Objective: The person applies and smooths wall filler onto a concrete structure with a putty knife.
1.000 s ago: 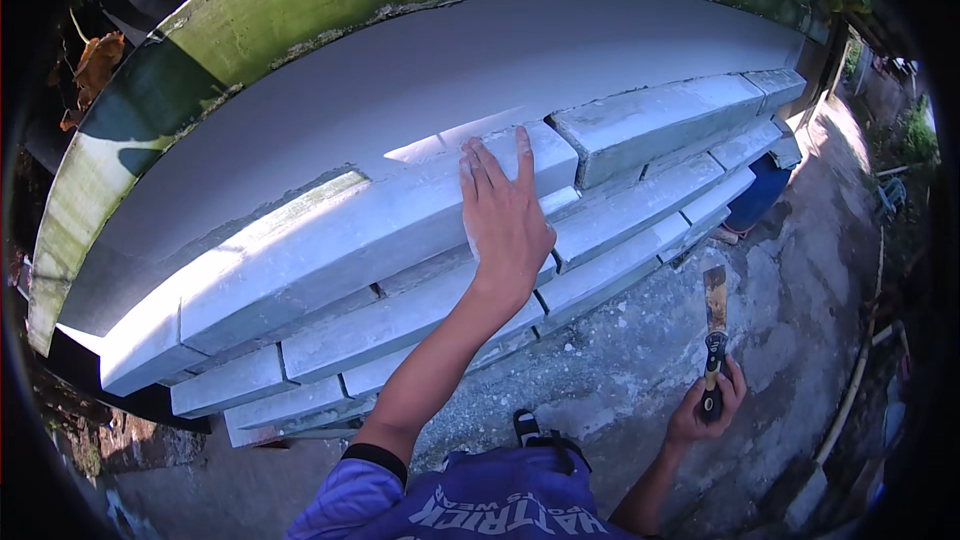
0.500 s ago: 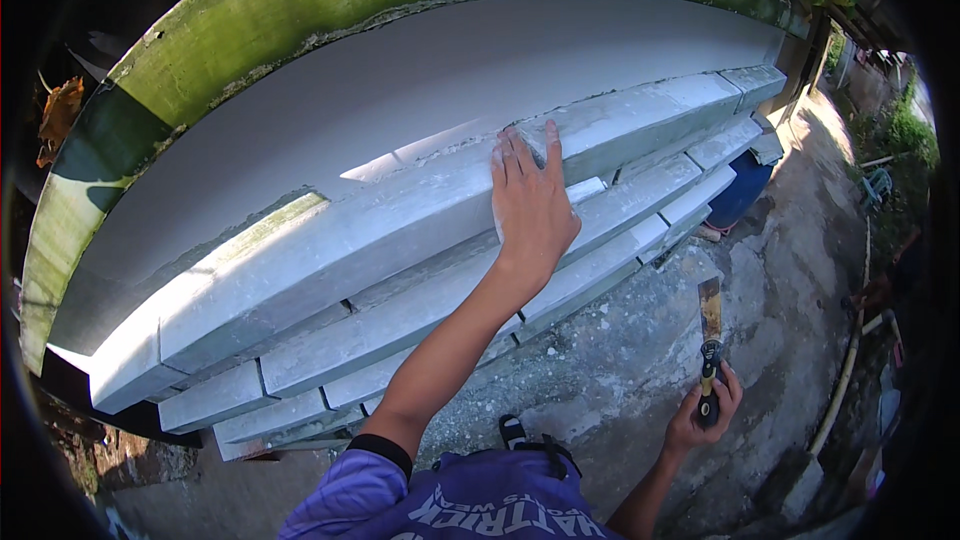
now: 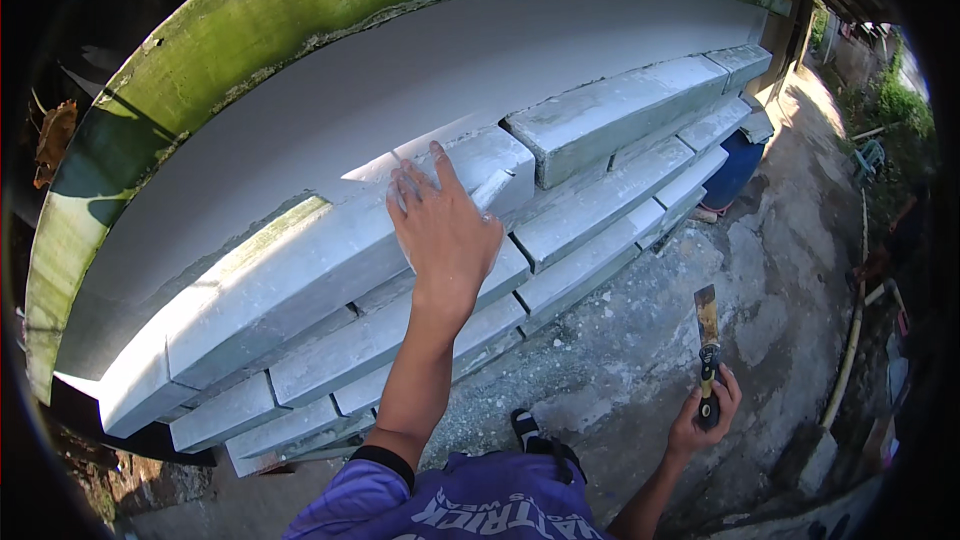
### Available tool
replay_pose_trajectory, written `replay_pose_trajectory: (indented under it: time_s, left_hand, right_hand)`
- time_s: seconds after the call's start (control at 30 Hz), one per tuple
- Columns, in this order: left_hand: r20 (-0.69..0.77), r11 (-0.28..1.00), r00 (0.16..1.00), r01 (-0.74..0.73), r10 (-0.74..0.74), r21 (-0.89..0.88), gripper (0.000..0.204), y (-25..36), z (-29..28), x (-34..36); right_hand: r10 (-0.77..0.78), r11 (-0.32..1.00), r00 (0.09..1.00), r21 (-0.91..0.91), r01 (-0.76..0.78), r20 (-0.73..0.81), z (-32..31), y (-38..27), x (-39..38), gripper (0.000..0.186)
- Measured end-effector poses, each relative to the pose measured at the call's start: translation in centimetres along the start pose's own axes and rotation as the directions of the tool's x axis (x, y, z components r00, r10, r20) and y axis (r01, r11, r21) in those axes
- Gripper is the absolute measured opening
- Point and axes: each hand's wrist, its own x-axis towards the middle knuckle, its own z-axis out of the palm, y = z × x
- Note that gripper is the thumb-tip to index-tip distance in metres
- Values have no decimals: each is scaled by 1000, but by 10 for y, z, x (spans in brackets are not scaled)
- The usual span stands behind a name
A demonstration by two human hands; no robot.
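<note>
My left hand [image 3: 445, 240] lies on the top row of pale grey concrete blocks [image 3: 270, 275], its fingers stretched forward and apart. Beside the palm shows a whitish strip [image 3: 492, 190], partly hidden by the hand; I cannot make out what it is. Just right of that hand, a dark gap separates this block from a longer block [image 3: 620, 105]. My right hand [image 3: 708, 410] is wrapped round the black and yellow handle of a putty knife [image 3: 706, 315]. Its stained blade points up and away from the blocks, over the ground.
The blocks are stacked in stepped rows against a white wall [image 3: 480, 50] with a mossy green rim [image 3: 300, 30]. A blue drum [image 3: 738, 172] stands past their right end. Rough concrete ground [image 3: 620, 340] runs alongside. A long pole [image 3: 852, 340] lies at far right.
My left hand has slid left along the top row, with the whitish strip shifting beside it. The gap between the two top blocks is now uncovered. My right hand has hardly moved.
</note>
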Motion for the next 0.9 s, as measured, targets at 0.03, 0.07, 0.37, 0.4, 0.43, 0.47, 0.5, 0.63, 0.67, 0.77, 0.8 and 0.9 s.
replay_pose_trajectory:
  time_s: [0.03, 0.07, 0.37, 0.4, 0.43, 0.47, 0.5, 0.63, 0.67, 0.77, 0.8, 0.9]
  left_hand:
    - [-3, 999, 1000, -1, 1, -34, 87, 1, 1, 2]
    - [-5, 998, 1000, -3, 3, -68, 89, 2, 1, 4]
    - [-40, 996, 997, -70, 72, 51, 86, 32, 18, 19]
    - [-42, 996, 997, -70, 72, 50, 86, 37, 20, 20]
    - [-27, 992, 998, -59, 63, 114, 86, 43, 20, 22]
    - [-15, 983, 999, -48, 52, 178, 86, 48, 21, 23]
    - [-16, 983, 998, -51, 54, 174, 86, 52, 23, 25]
    - [-14, 981, 982, -191, 191, -20, 86, 70, 35, 34]
    - [-16, 979, 979, -204, 203, -22, 85, 74, 38, 36]
    - [38, 971, 975, -213, 218, -104, 86, 79, 45, 45]
    - [34, 972, 976, -209, 214, -109, 86, 79, 47, 44]
    - [-59, 935, 972, -235, 228, -264, 87, 69, 50, 32]
  right_hand:
    - [7, 1000, 1000, -3, -7, -7, -1, -1, -2, 24]
    - [9, 1000, 1000, -5, -9, -8, -2, -3, -4, 24]
    - [38, 996, 998, -79, -42, -56, -22, -11, -21, 20]
    - [52, 997, 998, -58, -54, -45, -25, -11, -24, 23]
    - [64, 997, 997, -37, -65, -33, -27, -11, -25, 27]
    - [61, 997, 998, -36, -62, -35, -28, -13, -25, 27]
    - [51, 997, 998, -57, -54, -47, -30, -15, -24, 23]
    - [40, 996, 997, -78, -45, -67, -35, -22, -25, 21]
    - [32, 996, 997, -78, -38, -68, -37, -25, -25, 21]
    - [7, 995, 999, -96, -12, -47, -40, -33, -24, 22]
    - [13, 995, 999, -94, -17, -45, -41, -35, -26, 23]
    - [10, 997, 999, -80, -13, -34, -42, -41, -29, 23]
